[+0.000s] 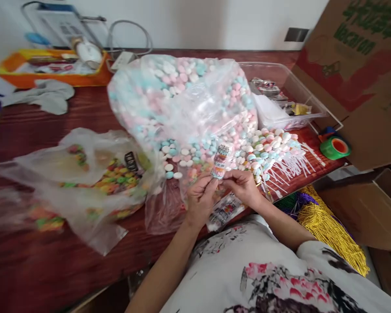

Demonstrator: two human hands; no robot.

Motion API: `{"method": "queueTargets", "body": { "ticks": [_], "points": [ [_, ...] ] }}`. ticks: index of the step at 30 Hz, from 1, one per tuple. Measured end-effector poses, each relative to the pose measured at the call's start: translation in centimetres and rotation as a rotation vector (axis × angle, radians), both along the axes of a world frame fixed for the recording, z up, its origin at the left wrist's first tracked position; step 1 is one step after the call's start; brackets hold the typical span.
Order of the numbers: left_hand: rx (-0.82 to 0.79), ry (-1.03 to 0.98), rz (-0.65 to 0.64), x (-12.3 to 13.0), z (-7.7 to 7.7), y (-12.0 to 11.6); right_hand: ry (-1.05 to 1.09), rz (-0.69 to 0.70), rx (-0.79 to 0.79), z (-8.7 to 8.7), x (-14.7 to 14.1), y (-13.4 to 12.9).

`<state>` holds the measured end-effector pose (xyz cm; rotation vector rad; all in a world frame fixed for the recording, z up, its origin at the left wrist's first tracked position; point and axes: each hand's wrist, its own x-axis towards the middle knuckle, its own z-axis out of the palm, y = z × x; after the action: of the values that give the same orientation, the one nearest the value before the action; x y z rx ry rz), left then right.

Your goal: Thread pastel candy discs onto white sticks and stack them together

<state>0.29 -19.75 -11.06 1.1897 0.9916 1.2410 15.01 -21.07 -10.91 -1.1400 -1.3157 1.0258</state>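
A small printed wrapper (220, 161) stands upright between my two hands, its lower end at the fingertips. My left hand (201, 196) is closed in a pinch at its lower left edge. My right hand (244, 187) pinches its lower right edge. Behind it lies a big clear bag (195, 100) of pink, white and blue candies, some at its open front. More printed wrappers (226, 211) lie below my hands at the table's edge. A heap of round candies on white sticks (270, 148) is to the right of my hands.
Plastic bags of colourful ring-shaped pieces (115, 178) lie at the left. A clear tray (282, 71) holds packets at the back right. Green tape (335, 148) sits near a cardboard box (355, 78). An orange box (94, 79) and a glove (52, 96) are at the back left.
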Motion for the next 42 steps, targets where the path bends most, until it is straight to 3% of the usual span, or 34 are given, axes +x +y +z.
{"method": "queueTargets", "body": {
  "ticks": [6,9,14,20,23,27,31,34,38,42],
  "points": [
    [-0.015,-0.138,0.009,-0.6,0.2,-0.2,0.172,0.097,-0.115,-0.1,-0.6,-0.1],
    [-0.032,-0.134,0.039,-1.2,-0.2,-0.7,0.131,0.134,-0.099,-0.1,-1.1,0.1],
    [-0.132,-0.178,0.053,-2.1,-0.6,-1.5,-0.282,0.127,0.132,-0.2,-1.3,0.2],
    [-0.184,-0.341,0.099,-2.5,0.4,-0.9,-0.711,-0.013,0.493,-0.4,-1.4,-0.4],
    [-0.254,-0.424,0.101,-2.3,1.0,-0.8,-0.742,-0.07,0.576,-0.6,-1.8,-0.4],
    [-0.343,-0.461,0.079,-2.3,1.1,-1.1,-0.564,0.068,0.57,-0.5,-2.1,-0.1],
    [-0.335,-0.346,0.004,-3.2,0.6,-1.4,-0.446,0.196,0.546,0.1,-1.5,-0.4],
    [-0.292,-0.148,-0.043,-4.2,0.0,-1.3,-0.407,0.254,0.532,0.7,-0.8,-1.0],
    [-0.18,0.105,0.001,-4.6,-0.1,-1.2,-0.299,0.152,0.488,1.3,-0.6,-1.3],
    [-0.104,0.138,-0.056,-3.8,0.6,-1.5,-0.335,0.079,0.489,0.6,-2.0,-1.0]
  ]
}}
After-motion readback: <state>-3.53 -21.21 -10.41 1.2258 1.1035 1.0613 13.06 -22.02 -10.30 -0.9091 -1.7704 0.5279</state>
